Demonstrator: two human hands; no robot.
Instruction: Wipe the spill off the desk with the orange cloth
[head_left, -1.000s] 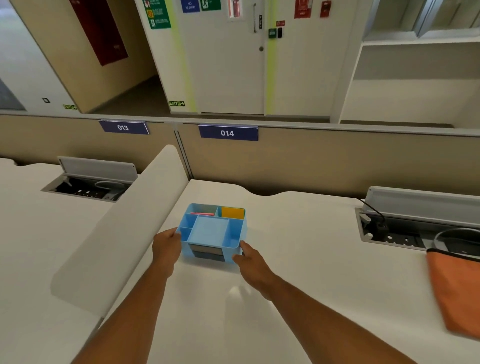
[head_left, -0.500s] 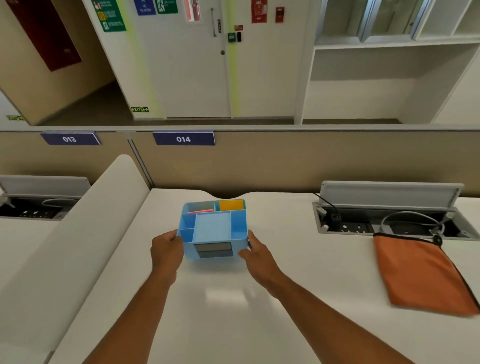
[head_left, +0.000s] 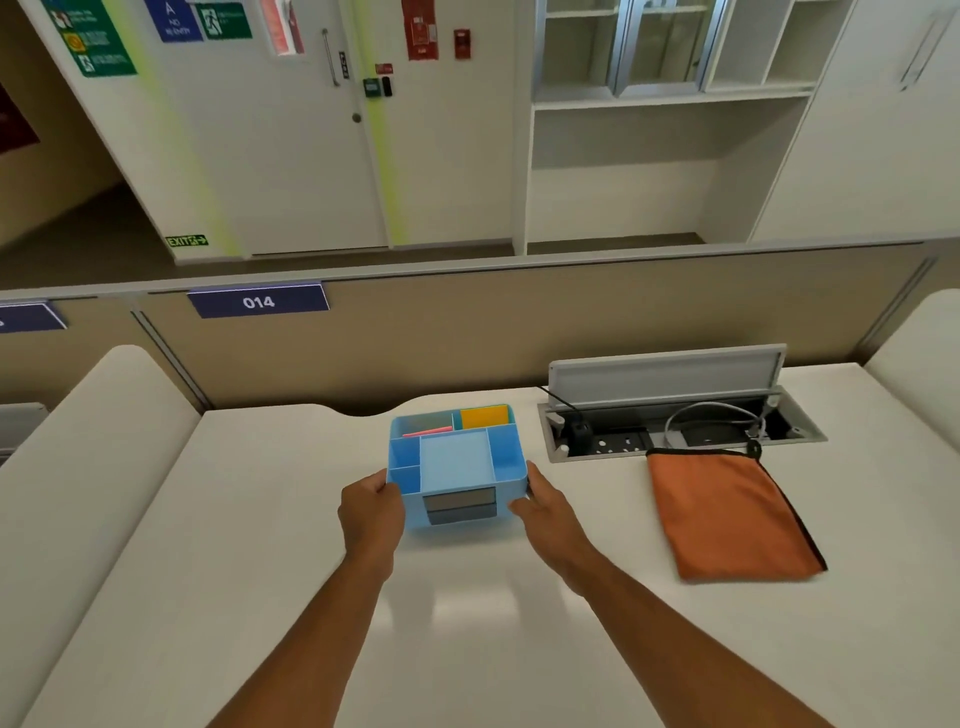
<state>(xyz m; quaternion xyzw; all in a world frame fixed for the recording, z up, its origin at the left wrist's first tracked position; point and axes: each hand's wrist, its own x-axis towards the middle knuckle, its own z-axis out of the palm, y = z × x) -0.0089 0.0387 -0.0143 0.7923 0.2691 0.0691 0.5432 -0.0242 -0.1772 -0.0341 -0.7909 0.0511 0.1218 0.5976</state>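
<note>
White desk (head_left: 260, 545) fronts a beige partition (head_left: 519, 332); orange cloth (head_left: 727, 514) lies flat.

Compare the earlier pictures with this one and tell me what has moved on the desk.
The blue organizer, gripped by the left hand and right hand throughout, has slid right along the desk, away from the side divider and toward the orange cloth. Nothing was let go. The cloth lies untouched below the open cable tray; the camera also swung right.
</note>
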